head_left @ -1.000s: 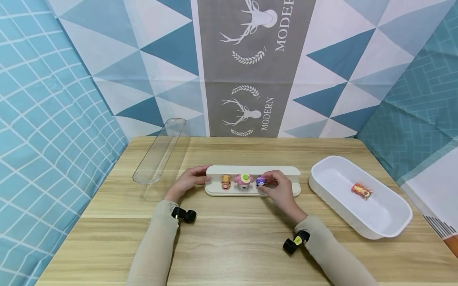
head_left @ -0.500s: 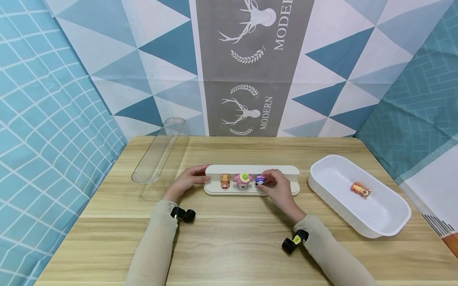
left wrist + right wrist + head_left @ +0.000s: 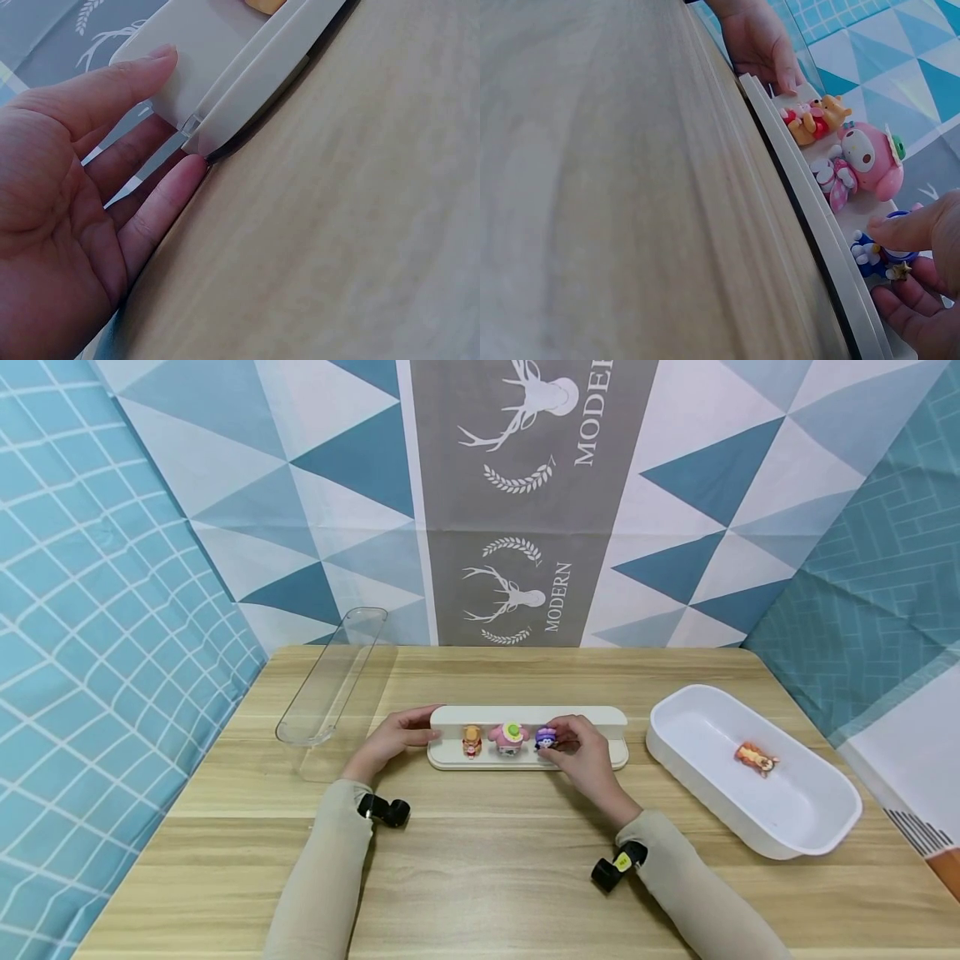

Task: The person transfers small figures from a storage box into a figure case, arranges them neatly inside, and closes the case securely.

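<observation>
A cream display stand (image 3: 450,758) with a raised back lies across the middle of the table. My left hand (image 3: 392,743) holds its left end, thumb on the stand and fingers about the edge (image 3: 82,157). On the stand stand a Winnie the Pooh figurine (image 3: 472,742) and, in the middle, a pink My Melody figurine (image 3: 509,739) with a green-topped hat. Right of them is a blue-and-purple figurine (image 3: 546,739), with a small gold star seen in the right wrist view. My right hand (image 3: 585,753) pinches this figurine between thumb and fingers, partly hiding it.
A white plastic basin (image 3: 795,818) stands on the right, with an orange figurine (image 3: 757,758) lying in it. A clear long cover (image 3: 333,685) stands at the back left of the wooden table (image 3: 480,877). Patterned cloth hangs behind.
The head view has shifted very slightly. Both hands keep their places, and the blue-and-purple figurine has turned slightly in the right hand's fingers.
</observation>
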`<action>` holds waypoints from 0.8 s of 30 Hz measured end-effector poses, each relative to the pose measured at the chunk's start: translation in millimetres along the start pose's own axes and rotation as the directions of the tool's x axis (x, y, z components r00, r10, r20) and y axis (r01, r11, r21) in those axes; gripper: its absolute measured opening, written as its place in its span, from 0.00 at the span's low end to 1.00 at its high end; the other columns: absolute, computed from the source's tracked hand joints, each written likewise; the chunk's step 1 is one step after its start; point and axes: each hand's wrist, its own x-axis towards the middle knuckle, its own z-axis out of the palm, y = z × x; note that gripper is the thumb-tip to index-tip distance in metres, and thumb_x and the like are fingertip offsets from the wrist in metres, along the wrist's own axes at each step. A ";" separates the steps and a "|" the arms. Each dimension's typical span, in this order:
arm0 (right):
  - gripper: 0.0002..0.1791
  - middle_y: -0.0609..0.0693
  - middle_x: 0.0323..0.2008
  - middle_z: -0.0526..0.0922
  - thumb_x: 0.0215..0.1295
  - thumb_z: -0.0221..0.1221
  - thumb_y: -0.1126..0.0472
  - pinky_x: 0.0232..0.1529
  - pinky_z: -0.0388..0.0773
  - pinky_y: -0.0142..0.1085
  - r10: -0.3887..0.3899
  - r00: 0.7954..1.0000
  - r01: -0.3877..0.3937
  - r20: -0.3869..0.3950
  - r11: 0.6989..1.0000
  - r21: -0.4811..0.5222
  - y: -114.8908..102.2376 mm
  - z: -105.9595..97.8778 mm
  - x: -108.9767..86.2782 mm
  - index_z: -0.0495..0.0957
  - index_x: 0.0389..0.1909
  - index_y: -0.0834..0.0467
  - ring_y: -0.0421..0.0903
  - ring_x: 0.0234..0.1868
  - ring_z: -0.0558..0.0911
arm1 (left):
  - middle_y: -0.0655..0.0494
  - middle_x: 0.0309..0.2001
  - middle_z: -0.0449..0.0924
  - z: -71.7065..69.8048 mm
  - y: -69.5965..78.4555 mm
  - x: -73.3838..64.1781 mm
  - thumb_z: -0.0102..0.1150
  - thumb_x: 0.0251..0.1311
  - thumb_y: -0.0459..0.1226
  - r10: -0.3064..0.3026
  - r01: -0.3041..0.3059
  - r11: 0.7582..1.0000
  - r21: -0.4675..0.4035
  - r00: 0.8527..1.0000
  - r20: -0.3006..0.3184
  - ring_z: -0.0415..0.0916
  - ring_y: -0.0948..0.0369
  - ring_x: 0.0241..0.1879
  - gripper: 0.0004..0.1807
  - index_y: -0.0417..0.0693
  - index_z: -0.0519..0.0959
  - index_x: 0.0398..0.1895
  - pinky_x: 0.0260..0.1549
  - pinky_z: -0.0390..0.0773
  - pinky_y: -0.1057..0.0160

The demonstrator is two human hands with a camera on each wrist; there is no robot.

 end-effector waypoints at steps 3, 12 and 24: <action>0.23 0.57 0.38 0.80 0.44 0.75 0.76 0.39 0.82 0.41 0.006 1.000 -0.006 0.002 1.000 0.003 0.1 -0.3 0.0 0.80 0.44 0.64 0.53 0.38 0.81 | 0.42 0.66 0.72 0.0 0.2 -0.2 0.65 0.62 0.31 -0.002 0.002 1.000 0.000 1.000 0.002 0.70 0.55 0.59 0.32 0.40 0.70 0.70 0.54 0.71 0.65; 0.26 0.60 0.38 0.81 0.42 0.75 0.79 0.41 0.82 0.46 0.053 0.999 -0.053 0.000 0.998 0.032 -1.1 -1.0 0.6 0.80 0.45 0.66 0.56 0.38 0.81 | 0.43 0.65 0.73 0.3 1.1 -1.5 0.64 0.63 0.31 -0.001 0.000 1.000 0.010 1.000 0.008 0.71 0.56 0.58 0.31 0.40 0.70 0.70 0.53 0.71 0.66; 0.26 0.73 0.39 0.77 0.46 0.66 0.84 0.46 0.77 0.60 0.098 0.993 -0.103 0.064 0.992 0.074 -51.0 -19.1 0.8 0.74 0.50 0.76 0.70 0.41 0.79 | 0.39 0.65 0.72 0.2 2.2 -2.6 0.64 0.63 0.31 0.011 -0.011 1.000 0.006 1.000 0.011 0.72 0.55 0.58 0.31 0.38 0.69 0.70 0.53 0.73 0.66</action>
